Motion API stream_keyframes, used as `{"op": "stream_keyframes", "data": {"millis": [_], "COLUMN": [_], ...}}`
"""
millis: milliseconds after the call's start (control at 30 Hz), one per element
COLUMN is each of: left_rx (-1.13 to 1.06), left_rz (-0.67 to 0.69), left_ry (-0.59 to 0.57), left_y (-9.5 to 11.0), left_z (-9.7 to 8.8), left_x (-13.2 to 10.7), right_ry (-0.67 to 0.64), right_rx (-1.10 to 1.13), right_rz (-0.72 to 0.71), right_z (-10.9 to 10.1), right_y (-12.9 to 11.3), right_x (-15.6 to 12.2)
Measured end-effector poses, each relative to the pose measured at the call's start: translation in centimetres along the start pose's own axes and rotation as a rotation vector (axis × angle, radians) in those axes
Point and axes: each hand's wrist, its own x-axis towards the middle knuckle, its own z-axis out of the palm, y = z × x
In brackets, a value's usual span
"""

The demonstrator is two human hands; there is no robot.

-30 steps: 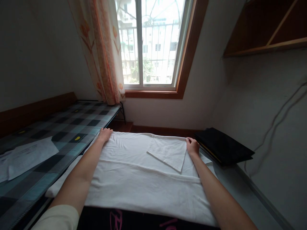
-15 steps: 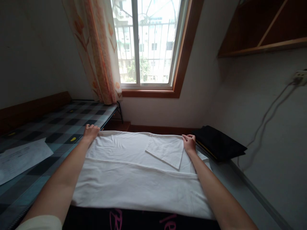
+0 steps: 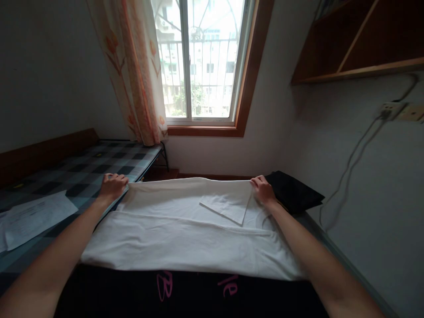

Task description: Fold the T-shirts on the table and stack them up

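Note:
A white garment (image 3: 179, 229) lies spread flat in front of me, with a folded-over sleeve near its far right. My left hand (image 3: 111, 186) is closed on the garment's far left corner. On the far right corner my right hand (image 3: 262, 189) pinches the cloth. The far edge between both hands is raised a little off the surface. Under the garment's near edge lies a black cloth with pink lettering (image 3: 195, 289).
A folded black garment (image 3: 294, 192) sits just right of my right hand. On the left is a bed with a checked cover (image 3: 82, 170) and a white paper (image 3: 33, 216). Window, curtain (image 3: 135, 75), wall shelf (image 3: 357, 44) and a socket with cables (image 3: 387, 110) lie beyond.
Both hands went from lying on the far corners to gripping them. The garment's far edge has lifted and come towards me. My left hand has shifted left.

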Motion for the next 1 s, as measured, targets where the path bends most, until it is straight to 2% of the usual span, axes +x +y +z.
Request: {"op": "stream_keyframes", "data": {"millis": [67, 167, 300, 400, 467, 600, 767, 1000], "left_rx": [0.012, 0.004, -0.038, -0.071, -0.095, -0.107, -0.109, -0.072], "left_rz": [0.03, 0.081, 0.143, 0.155, 0.147, 0.101, 0.014, 0.068], "left_ry": [0.007, 0.017, -0.005, -0.054, -0.075, -0.08, -0.031, -0.075], "left_y": [-0.3, -1.0, -2.4, -3.0, -2.9, -2.2, -2.2, -1.5], "left_z": [-0.7, -1.0, 0.0, 0.8, 0.9, -0.1, -1.3, -2.5], "left_x": [-1.6, -5.0, -9.9, -12.4, -13.0, -12.9, -13.0, -15.3], "right_ry": [-0.022, -0.087, -0.19, -0.243, -0.255, -0.27, -0.24, -0.222], "right_rx": [-0.015, -0.032, -0.068, -0.034, -0.014, -0.037, -0.1, -0.149], "right_rz": [-0.176, -0.431, -0.61, -0.596, -0.557, -0.536, -0.544, -0.537], "right_z": [-2.8, -6.3, -8.4, -8.4, -8.2, -8.4, -9.3, -10.0], "right_y": [0.0, 0.5, 1.3, 1.4, 1.2, 0.7, 0.6, 0.9], "right_x": [-0.9, -3.8, -9.2, -12.0, -12.7, -12.3, -12.3, -14.0]}}
